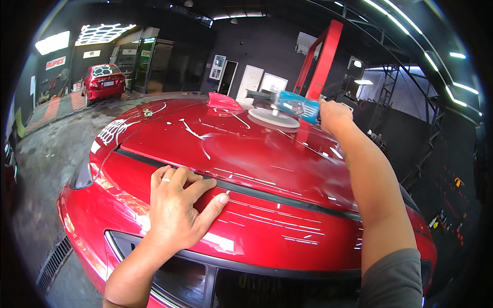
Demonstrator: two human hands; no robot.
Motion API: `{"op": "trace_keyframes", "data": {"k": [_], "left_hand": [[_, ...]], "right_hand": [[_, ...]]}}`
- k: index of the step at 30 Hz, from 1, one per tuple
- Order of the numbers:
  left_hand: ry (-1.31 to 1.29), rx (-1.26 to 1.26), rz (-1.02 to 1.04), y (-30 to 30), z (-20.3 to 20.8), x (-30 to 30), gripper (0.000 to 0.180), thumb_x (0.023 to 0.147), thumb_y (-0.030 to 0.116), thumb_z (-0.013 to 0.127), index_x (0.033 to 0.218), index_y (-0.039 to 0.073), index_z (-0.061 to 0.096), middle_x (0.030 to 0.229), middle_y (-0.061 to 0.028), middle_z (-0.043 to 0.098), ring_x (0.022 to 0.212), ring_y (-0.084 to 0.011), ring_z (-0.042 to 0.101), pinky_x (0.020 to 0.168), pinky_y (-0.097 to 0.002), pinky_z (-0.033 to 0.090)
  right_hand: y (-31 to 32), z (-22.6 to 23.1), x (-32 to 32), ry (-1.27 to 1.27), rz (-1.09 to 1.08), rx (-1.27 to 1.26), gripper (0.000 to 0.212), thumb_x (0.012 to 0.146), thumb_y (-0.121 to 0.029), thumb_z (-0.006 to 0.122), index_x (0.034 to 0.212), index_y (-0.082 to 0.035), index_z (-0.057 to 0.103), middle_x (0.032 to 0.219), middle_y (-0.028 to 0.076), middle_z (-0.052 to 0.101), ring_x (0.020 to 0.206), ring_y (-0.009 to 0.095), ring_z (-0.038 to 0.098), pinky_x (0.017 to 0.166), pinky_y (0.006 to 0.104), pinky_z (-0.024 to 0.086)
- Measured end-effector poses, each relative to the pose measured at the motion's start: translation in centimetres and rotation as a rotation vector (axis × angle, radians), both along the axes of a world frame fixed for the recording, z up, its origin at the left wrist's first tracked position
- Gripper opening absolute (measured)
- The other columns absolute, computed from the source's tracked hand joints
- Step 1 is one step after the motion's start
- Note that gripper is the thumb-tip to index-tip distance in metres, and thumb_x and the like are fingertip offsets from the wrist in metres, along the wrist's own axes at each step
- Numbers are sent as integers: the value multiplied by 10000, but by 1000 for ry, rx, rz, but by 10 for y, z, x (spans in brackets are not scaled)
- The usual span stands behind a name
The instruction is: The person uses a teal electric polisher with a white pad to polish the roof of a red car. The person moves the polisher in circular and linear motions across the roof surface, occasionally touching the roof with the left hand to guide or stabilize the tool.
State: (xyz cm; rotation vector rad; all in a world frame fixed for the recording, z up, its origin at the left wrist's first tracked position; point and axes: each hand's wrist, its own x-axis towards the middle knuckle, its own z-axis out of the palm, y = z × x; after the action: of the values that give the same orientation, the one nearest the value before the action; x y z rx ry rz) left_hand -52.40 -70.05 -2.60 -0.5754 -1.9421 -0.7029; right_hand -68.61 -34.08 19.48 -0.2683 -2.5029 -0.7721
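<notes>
A red car's glossy roof [231, 149] spreads out in front of me, with whitish smears on its far part. My right hand [335, 115] is wrapped round the rear of a blue power polisher [298, 106], arm stretched forward. The polisher's round pale pad [273, 119] lies on the roof near a red shark-fin antenna [224, 101]. Closer to me, my left hand [179, 200], a ring on one finger, rests on the roof's near edge. Its fingers are apart, and the fingertips touch beside the black roof strip [246, 191]. It holds nothing.
Below the roof edge run the car's dark side windows [246, 285]. A red lift post [324, 59] stands beyond the car. Another red car [104, 82] is parked at the far left. A floor drain grate [54, 262] lies at lower left; small tools hang on the right wall.
</notes>
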Motion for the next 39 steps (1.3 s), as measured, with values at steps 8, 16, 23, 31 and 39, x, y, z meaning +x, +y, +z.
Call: {"op": "trace_keyframes", "data": {"k": [8, 16, 23, 31, 39], "left_hand": [[32, 27, 14, 3, -1, -1, 414, 947, 414, 852, 1053, 13, 853, 967, -119, 682, 982, -303, 648, 1094, -521, 427], [13, 48, 23, 3, -2, 2, 335, 939, 322, 854, 1077, 18, 850, 982, -116, 709, 1007, -318, 654, 1105, -507, 426], [-37, 63, 32, 8, 2, 6, 287, 951, 285, 842, 1079, 29, 852, 994, -107, 713, 1024, -316, 647, 1107, -497, 432], [-27, 50, 5, 6, 1, 6, 307, 957, 312, 841, 1081, 32, 854, 1008, -110, 721, 1052, -319, 654, 1107, -506, 434], [-12, 46, 25, 8, 2, 10, 314, 961, 318, 840, 1101, 37, 846, 1024, -116, 708, 1083, -326, 648, 1110, -505, 432]], "right_hand": [[40, -8, 22, 24, 124, 87, 601, 941, -103, 769, 1499, -129, 549, 1257, 175, 804, 1174, 393, 785, 959, 507, 644], [93, -2, 104, 30, -63, 20, 539, 927, -71, 774, 1424, -112, 572, 1248, 195, 793, 1190, 397, 779, 967, 511, 643], [155, 5, 173, 56, -288, -51, 555, 843, -46, 829, 1366, -82, 645, 1248, 207, 800, 1181, 401, 784, 970, 484, 650], [130, 13, 226, -12, -374, -71, 666, 772, -20, 866, 1397, -57, 637, 1306, 239, 769, 1212, 411, 771, 995, 490, 642], [50, 4, 217, -32, -89, -26, 523, 886, -66, 800, 1369, -43, 601, 1210, 250, 786, 1151, 427, 783, 958, 516, 646]]}}
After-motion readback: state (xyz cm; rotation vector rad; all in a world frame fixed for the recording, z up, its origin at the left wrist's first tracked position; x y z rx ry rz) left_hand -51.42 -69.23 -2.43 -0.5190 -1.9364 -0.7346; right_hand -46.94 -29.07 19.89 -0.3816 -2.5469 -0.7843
